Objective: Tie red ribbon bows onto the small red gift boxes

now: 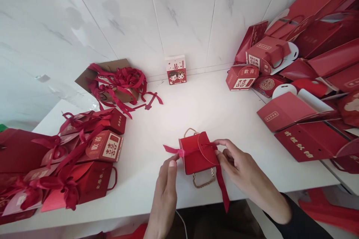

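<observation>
On white table (146, 134) by marbled tiles (185, 15), right grip (238, 162) holding ribboned box (195, 162), left grip (166, 186) touching it, hold unclear

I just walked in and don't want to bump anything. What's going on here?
Someone is handling a small red box on a white table, the left hand at its left edge and the right hand at its right. A red ribbon crosses it, not tied in a bow. Boxes with ribbons sit to the left, and more red boxes are piled on the right.
</observation>
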`<state>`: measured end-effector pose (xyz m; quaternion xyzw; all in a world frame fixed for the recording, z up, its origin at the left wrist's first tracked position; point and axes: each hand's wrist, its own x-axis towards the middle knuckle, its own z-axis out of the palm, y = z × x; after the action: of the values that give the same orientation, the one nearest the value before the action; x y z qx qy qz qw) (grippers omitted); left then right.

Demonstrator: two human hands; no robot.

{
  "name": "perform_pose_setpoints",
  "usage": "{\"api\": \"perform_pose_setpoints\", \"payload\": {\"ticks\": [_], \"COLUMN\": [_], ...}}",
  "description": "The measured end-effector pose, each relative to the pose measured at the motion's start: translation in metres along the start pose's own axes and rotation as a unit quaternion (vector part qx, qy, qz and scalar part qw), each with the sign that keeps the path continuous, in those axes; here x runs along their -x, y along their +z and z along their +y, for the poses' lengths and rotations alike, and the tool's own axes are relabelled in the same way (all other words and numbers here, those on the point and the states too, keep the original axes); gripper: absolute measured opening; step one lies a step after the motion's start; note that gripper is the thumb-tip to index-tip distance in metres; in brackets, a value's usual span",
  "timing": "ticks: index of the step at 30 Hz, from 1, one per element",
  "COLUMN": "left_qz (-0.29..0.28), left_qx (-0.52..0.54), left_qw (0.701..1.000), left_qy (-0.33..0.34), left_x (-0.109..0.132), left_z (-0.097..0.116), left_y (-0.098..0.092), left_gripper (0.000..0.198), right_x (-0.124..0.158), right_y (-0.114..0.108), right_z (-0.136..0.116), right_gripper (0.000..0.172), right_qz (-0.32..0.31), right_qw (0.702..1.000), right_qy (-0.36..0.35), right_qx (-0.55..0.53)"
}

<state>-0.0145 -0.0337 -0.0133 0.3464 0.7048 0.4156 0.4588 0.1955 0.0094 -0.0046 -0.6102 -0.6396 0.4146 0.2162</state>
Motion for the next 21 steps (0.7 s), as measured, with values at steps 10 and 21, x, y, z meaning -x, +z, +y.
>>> {"api": "perform_pose_setpoints", "payload": {"ticks": [10, 21], "left_qz": [0.016, 0.033], "left_qx": [0.223, 0.394], "left_qw": [0.966, 0.918], "left_qy": [0.13, -0.021], "left_x": [-0.019, -0.022], "left_z": [0.027, 0.016], "left_y": [0.021, 0.01], "left_gripper": [0.024, 0.03], "right_x": [-0.004, -0.004], "right_y": [-0.022, -0.033], "right_z": [-0.013, -0.017], "right_gripper": [0.039, 0.024], "right_qz": [-0.045, -0.089], "right_qw": [0.994, 0.99], "right_qy": [0.006, -0.031], "right_qx": [-0.099, -0.104]}}
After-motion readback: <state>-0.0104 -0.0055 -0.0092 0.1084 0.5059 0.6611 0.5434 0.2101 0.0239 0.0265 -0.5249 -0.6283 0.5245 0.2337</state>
